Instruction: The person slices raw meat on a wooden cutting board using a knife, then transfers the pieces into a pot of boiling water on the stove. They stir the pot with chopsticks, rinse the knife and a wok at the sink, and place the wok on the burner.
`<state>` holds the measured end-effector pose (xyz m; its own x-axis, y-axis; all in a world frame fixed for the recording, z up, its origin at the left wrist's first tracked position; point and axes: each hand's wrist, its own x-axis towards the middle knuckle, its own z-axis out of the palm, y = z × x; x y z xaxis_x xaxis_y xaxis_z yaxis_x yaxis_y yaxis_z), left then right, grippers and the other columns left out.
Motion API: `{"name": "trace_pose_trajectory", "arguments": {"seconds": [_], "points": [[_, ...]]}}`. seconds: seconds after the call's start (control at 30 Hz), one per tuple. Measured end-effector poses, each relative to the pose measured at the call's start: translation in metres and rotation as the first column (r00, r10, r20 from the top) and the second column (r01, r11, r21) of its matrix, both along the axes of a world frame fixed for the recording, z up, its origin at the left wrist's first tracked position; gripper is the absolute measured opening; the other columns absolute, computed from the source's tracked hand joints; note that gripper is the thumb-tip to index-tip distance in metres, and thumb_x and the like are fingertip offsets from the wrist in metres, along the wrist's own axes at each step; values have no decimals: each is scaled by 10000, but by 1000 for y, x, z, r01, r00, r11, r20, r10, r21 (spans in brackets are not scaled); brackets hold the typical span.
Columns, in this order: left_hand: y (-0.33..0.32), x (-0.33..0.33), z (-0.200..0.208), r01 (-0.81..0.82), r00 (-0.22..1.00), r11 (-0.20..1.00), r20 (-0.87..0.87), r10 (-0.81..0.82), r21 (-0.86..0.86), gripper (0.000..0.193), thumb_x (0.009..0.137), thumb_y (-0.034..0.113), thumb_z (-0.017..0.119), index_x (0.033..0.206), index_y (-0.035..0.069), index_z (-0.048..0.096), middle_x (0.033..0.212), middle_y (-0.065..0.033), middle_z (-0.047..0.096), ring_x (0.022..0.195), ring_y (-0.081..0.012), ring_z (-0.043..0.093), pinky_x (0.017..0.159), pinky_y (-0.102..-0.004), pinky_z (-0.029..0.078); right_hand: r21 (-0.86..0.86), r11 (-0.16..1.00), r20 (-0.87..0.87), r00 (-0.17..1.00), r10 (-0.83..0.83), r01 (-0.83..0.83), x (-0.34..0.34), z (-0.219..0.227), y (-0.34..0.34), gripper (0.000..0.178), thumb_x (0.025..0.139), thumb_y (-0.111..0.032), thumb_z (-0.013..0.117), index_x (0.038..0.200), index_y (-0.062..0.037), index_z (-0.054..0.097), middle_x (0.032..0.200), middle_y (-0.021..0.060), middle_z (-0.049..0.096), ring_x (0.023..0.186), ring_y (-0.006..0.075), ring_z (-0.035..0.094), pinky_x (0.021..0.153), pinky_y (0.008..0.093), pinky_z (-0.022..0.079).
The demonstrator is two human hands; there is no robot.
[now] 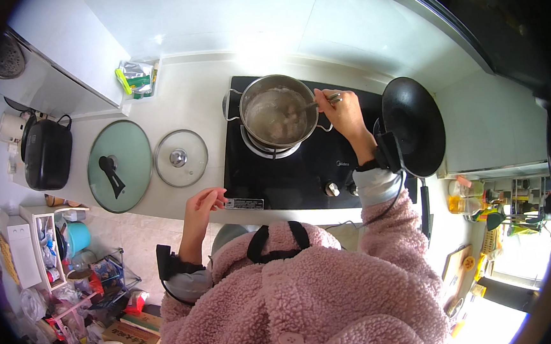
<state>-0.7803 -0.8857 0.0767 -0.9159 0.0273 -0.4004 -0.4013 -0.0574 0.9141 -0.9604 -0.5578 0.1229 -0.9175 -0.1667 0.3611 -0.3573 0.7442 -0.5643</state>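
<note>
A steel pot with two side handles sits on the left burner of the black stovetop. Cloudy liquid with lumps of food fills part of it. My right hand is closed round the handle of a metal utensil at the pot's right rim. The utensil's head dips into the liquid, so its kind is hidden. Near the stovetop's front left corner, my left hand hovers, fingers loosely bent and apart, holding nothing.
A black wok rests at the stovetop's right. Left of the pot lie a small glass lid and a large greenish lid. Further left stands a black appliance. A tray of packets stands by the back wall.
</note>
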Motion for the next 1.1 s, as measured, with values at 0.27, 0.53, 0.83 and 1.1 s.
{"name": "trace_pose_trajectory", "arguments": {"seconds": [0.27, 0.53, 0.83, 1.1], "points": [[6, -2, 0, 30, 999, 1000, -24, -30, -8, 259, 923, 197, 500, 997, -11, 633, 814, -53, 624, 706, -109, 551, 651, -220, 423, -269, 946, 253, 935, 248, -179, 0, -5, -28, 328, 915, -245, 554, 788, 42, 648, 610, 82, 635, 593, 142, 660, 530, 250, 487], [4, 0, -2, -5, 1000, 1000, -6, 5, -3, 253, 910, 179, 504, 997, -9, 650, 803, -46, 633, 695, -93, 552, 623, -205, 409, -213, 964, -13, 986, -165, 158, -11, -20, -20, 286, 904, -215, 565, 793, 29, 663, 611, 110, 649, 580, 165, 664, 524, 263, 492], [7, 0, 1, 37, 998, 999, -41, -38, -14, 274, 922, 215, 503, 985, -8, 649, 809, -43, 626, 709, -103, 546, 645, -215, 410, -429, 901, 131, 991, 2, 55, -6, -32, -36, 348, 919, -266, 549, 803, 40, 666, 624, 96, 657, 590, 137, 648, 552, 244, 498], [6, 5, -4, 16, 1000, 1000, -20, -16, -8, 269, 918, 199, 496, 991, -1, 659, 808, -36, 635, 697, -93, 548, 630, -208, 401, -355, 925, 314, 915, 255, -136, 14, 7, 0, 352, 910, -261, 561, 772, 49, 654, 601, 106, 637, 592, 153, 666, 523, 253, 497]]}}
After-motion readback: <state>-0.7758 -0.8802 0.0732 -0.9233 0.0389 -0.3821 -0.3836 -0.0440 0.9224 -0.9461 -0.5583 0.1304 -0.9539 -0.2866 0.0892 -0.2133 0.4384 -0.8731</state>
